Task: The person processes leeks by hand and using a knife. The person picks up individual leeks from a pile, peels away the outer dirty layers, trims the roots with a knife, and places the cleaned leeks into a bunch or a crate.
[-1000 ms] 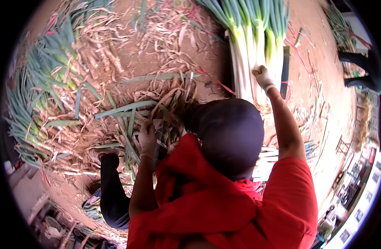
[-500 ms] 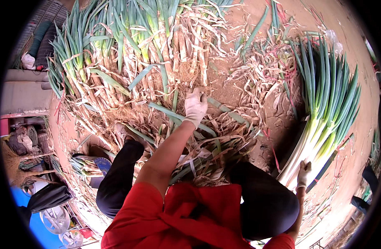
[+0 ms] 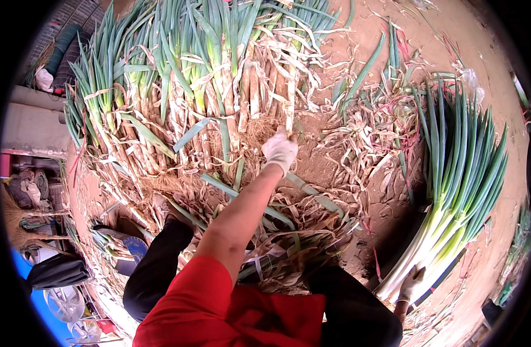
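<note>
I sit on bare earth in a red shirt and black trousers. My left hand, in a white glove, reaches forward and is closed on the root end of a dirty leek stalk at the near edge of a big heap of unpeeled leeks. My right hand, also gloved, lies low at the right with fingers loose against the white root ends of a bundle of cleaned leeks. That bundle lies on the ground with its green tops pointing away from me.
Stripped dry skins and leaf scraps are piled between my knees and strewn over the earth. A straw broom, dark cloth and metal bowls lie at the far left. A dark strip runs under the clean bundle.
My view swung from the clean bundle to the unpeeled heap. My left hand reached forward and took hold of a stalk there. My right hand stayed at the clean bundle's root ends.
</note>
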Tool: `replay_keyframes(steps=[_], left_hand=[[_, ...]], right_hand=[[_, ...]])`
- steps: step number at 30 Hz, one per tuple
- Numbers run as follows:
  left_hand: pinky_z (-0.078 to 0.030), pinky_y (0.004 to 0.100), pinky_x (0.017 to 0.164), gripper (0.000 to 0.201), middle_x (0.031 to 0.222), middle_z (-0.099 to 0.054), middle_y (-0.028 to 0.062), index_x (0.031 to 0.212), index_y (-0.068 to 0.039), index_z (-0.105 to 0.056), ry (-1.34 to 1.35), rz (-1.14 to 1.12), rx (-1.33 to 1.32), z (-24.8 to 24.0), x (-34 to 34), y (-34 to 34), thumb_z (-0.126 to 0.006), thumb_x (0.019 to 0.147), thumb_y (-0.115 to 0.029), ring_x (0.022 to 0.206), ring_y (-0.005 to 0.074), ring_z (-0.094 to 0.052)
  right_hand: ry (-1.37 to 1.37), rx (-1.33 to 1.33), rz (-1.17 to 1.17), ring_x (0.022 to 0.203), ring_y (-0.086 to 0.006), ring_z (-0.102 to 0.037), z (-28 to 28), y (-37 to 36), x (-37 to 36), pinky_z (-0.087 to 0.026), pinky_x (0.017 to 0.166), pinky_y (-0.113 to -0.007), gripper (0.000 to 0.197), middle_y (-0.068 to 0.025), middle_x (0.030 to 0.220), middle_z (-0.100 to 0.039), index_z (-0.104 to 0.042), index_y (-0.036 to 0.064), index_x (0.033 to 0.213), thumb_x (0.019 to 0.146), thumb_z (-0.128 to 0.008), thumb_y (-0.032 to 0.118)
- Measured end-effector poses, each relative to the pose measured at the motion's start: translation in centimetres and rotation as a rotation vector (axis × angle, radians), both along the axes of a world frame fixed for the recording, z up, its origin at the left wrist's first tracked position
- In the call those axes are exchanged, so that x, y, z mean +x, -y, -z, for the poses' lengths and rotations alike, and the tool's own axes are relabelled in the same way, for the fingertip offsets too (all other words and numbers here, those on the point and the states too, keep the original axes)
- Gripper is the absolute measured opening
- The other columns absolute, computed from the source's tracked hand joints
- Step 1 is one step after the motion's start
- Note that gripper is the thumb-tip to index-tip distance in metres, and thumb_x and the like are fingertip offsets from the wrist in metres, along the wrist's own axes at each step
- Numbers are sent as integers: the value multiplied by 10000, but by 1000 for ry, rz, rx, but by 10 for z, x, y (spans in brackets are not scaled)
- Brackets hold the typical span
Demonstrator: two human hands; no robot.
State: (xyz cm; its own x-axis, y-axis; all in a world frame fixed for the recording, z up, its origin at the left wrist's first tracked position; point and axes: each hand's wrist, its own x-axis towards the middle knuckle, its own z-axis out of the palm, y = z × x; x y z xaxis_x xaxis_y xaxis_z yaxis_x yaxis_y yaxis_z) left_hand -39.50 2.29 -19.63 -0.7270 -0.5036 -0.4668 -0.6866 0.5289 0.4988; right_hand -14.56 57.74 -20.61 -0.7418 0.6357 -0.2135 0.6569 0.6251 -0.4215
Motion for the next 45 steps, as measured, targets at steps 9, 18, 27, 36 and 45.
replay_keyframes(steps=[9, 18, 27, 36, 45], left_hand=[[-421, 207, 570, 192, 772, -555, -26, 1081, -51, -572, -156, -288, 1103, -27, 183, -80, -612, 911, -130, 663, 69, -512], [-332, 217, 462, 118, 630, -436, -27, 937, -42, -525, -317, 15, 1137, -187, 275, -69, -508, 953, -158, 525, 68, -403], [-434, 243, 587, 222, 755, -519, 8, 1080, -69, -492, -346, 484, 1035, -273, 383, -63, -582, 937, -212, 663, 83, -512], [-466, 270, 585, 173, 748, -529, -2, 1056, -59, -506, -548, 608, 504, -208, 398, -53, -558, 944, -179, 655, 109, -552], [-427, 224, 533, 211, 757, -557, -4, 1077, -54, -582, -325, 2, 924, -157, 373, -31, -604, 916, -188, 627, 67, -511]], right_hand=[[-292, 152, -115, 718, -196, -526, 16, -3, 2, -470, 697, -321, 517, -104, 794, -565, -455, -117, 1251, 936, -579, 274], [-520, -376, -195, 900, -225, -600, -36, 76, -42, -482, 799, -345, 425, -104, 1011, -591, -503, 23, 1227, 900, -624, 266], [118, -1598, -430, 972, -316, -598, -233, 281, -111, -474, 877, -469, 594, -162, 1061, -610, -481, 16, 1221, 882, -587, 493], [-252, -1649, -367, 784, -235, -604, -273, 326, -124, -532, 707, -378, 213, -79, 917, -595, -538, 50, 1093, 951, -537, 209], [-345, -834, -768, 684, -119, -558, -246, 260, -106, -463, 618, -251, 265, -40, 824, -583, -532, 6, 1115, 902, -599, 148]])
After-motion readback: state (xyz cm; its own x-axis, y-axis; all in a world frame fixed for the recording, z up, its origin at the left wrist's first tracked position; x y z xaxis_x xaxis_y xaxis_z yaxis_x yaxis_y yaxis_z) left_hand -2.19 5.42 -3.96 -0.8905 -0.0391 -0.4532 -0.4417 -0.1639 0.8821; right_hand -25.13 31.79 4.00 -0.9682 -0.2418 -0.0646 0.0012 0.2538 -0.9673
